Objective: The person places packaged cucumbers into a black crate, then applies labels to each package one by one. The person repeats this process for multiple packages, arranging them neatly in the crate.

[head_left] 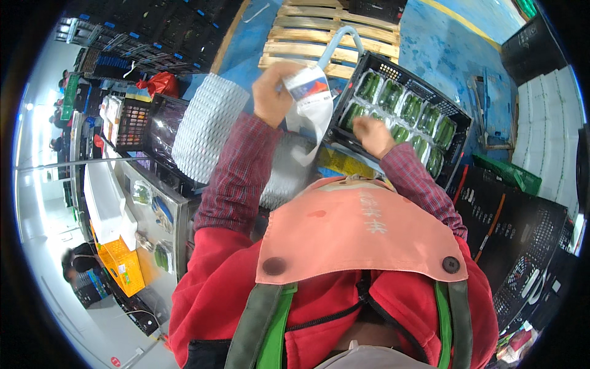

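My left hand [272,94] is closed on a printed label [305,83] in the upper middle, with a white paper strip [313,133] trailing below it. To its right, a black plastic crate [460,120] holds two rows of wrapped cucumber packs [391,94]. My right hand [372,133] is over the near row at the crate's left side, fingers curled; I cannot make out what, if anything, is between them. A pale blue tube [342,31] arches behind the label.
Padded white sheets [210,126] lie left of me, beside crates and a red bag [161,83]. A steel table [169,190] holds white boxes and a yellow basket [121,266]. Wooden pallet [289,31] ahead; dark crates [509,240] and white stacked boxes [538,135] right.
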{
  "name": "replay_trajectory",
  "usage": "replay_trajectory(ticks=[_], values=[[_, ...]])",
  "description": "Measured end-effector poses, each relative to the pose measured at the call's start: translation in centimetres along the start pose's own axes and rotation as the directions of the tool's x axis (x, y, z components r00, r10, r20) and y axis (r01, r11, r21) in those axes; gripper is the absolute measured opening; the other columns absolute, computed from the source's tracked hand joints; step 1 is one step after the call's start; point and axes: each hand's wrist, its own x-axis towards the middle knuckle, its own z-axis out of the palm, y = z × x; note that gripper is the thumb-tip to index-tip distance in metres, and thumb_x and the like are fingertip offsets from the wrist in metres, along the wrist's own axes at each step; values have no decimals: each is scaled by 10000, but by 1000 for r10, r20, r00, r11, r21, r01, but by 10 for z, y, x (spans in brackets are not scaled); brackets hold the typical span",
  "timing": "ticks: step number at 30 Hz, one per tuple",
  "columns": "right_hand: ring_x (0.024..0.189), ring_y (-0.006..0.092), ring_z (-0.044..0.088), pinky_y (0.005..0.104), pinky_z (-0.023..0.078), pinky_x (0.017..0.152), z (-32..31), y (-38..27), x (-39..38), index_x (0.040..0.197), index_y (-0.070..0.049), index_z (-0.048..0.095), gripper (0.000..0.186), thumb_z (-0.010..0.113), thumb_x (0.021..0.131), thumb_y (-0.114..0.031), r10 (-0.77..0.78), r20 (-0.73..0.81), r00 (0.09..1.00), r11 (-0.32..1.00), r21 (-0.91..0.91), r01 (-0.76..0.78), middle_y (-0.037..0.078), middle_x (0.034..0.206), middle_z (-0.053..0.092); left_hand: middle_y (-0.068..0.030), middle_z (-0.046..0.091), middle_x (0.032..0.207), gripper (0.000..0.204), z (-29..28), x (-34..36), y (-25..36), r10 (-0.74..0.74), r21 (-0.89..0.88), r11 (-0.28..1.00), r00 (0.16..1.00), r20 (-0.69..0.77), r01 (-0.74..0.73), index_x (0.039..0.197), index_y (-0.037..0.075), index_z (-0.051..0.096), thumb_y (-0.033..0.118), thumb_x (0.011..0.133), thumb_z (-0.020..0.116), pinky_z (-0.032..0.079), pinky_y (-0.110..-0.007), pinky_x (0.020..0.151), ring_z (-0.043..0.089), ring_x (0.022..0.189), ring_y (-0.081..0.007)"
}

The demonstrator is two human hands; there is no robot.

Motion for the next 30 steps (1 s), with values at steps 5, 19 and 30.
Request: replay_trajectory(ticks=[5,19,30], values=[[832,89,593,251,501,730,-39,-23,7,1266,33,545,423,709,909,-123,-3,-169,986,698,705,123,41,946,648,-115,685,972,290,57,-33,-2,-186,27,982,982,40,185,1051,-32,671,-166,885,473,513,-249,773,656,886,-151],[849,72,586,223,487,753,-19,31,-11,1062,0,679,162,698,907,-43,182,-70,981,562,826,-46,-5,975,610,-15,676,839,84,148,-107,-19,-709,-263,657,698,101,706,918,-35,663,32,945,621,495,-227,673,593,744,-55],[835,88,570,237,475,761,18,121,-11,966,-18,649,52,664,924,-45,364,-221,905,621,782,-59,23,969,608,-47,662,720,208,175,-162,-57,-947,-5,217,212,242,976,834,-45,665,150,900,699,493,-270,519,615,616,-95]])
